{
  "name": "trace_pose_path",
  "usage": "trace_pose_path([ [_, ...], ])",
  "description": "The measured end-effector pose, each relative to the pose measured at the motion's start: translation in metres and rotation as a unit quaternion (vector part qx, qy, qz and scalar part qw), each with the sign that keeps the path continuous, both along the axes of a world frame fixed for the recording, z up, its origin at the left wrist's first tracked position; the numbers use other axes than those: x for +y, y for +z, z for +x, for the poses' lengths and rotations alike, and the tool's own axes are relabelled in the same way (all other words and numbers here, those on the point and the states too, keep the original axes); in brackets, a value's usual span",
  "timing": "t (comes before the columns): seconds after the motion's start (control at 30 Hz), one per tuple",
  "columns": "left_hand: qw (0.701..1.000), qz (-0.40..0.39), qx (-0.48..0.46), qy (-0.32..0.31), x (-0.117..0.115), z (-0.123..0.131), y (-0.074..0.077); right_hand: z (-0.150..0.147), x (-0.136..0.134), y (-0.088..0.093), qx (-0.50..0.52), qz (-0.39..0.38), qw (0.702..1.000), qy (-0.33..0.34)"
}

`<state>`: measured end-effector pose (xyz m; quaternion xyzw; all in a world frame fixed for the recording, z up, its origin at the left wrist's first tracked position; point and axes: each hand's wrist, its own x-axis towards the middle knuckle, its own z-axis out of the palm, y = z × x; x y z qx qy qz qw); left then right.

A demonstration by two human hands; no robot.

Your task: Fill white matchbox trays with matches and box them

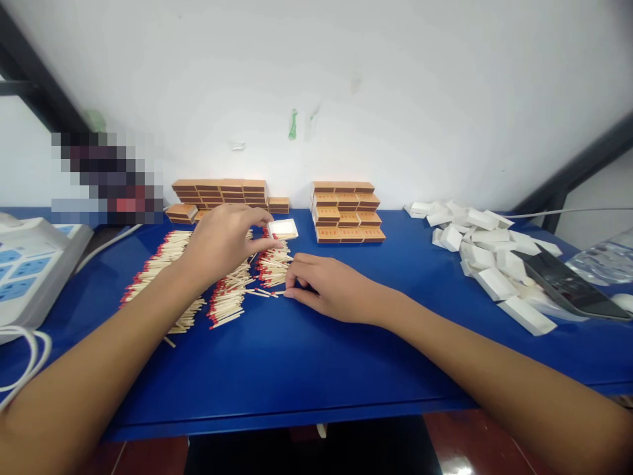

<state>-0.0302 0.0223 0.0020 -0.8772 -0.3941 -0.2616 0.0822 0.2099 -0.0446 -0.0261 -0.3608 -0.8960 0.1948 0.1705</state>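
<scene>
My left hand [225, 237] reaches over the matches and grips a small white matchbox tray [283, 225] at its left edge, between thumb and fingers. A few pale sticks seem to lie in that tray. Below and right of it, my right hand [331, 287] has thumb and forefinger pinched together at the end of a matchstick [275, 293] near the tabletop. Red-headed matches lie in rough rows: a long row [161, 260] partly covered by my left forearm, a middle row [227, 303], and a shorter one [273, 269] between my hands.
Orange matchboxes are stacked against the wall in a left stack [222, 191] and a stepped right stack [349, 218]. White empty trays [489, 247] are heaped at right, beside a black phone [573, 284] and clear plastic [608, 257]. A white power strip [30, 270] with cables stands left on the blue table [297, 376].
</scene>
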Motion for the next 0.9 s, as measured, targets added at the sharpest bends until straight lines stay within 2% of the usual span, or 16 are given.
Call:
trace_pose_path([
  [0.33, 1.0, -0.013, -0.012, 0.0, 0.0, 0.0, -0.001, -0.005, 0.0, -0.003, -0.012, 0.01, 1.0, -0.027],
  [0.6, 1.0, -0.006, 0.002, 0.003, -0.001, 0.001, 0.0, -0.01, -0.005, -0.001, -0.1, 0.013, 0.992, -0.075],
  [0.9, 1.0, 0.001, 0.012, 0.011, -0.004, 0.003, 0.003, -0.021, -0.017, 0.004, -0.049, 0.024, 0.994, -0.098],
])
